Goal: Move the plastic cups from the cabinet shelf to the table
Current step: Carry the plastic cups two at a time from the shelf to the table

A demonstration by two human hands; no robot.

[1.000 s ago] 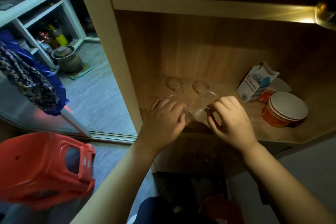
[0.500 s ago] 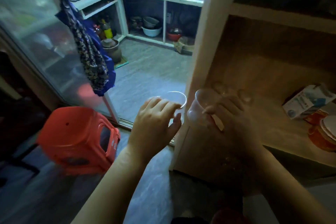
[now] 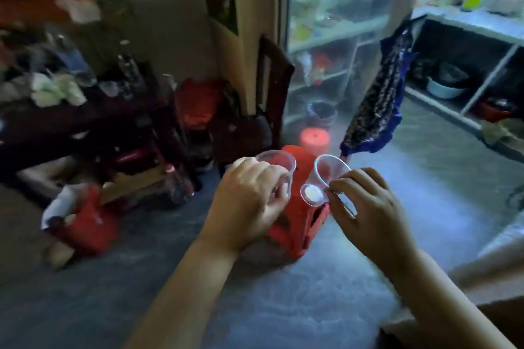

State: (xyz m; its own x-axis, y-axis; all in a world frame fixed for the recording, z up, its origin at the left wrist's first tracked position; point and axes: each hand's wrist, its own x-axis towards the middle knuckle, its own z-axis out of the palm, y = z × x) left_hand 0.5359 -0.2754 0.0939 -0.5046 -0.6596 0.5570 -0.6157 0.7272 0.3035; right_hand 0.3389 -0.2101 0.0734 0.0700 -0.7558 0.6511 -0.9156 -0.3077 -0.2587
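My left hand (image 3: 249, 198) grips a clear plastic cup (image 3: 279, 168) by its side, rim up, in mid-air at the centre of the view. My right hand (image 3: 365, 207) pinches a second clear plastic cup (image 3: 323, 178), tilted so its base points toward me. The two cups hang close together, apart, above a red plastic stool (image 3: 300, 224). A dark cluttered table (image 3: 85, 119) stands at the left, well beyond both hands. The cabinet is only a wooden corner (image 3: 487, 292) at the lower right.
A dark wooden chair (image 3: 269, 99) stands beside the table, with red bags and bottles (image 3: 85, 215) on the floor under it. A glass sliding door (image 3: 334, 59) with a hanging blue cloth (image 3: 380, 105) is ahead; the kitchen shelves (image 3: 467, 73) lie at the right. Grey floor surrounds the stool.
Both hands lifted the cups off the cabinet shelf and carried them leftward. The view has swung from the cabinet to the room, bringing the table into sight.
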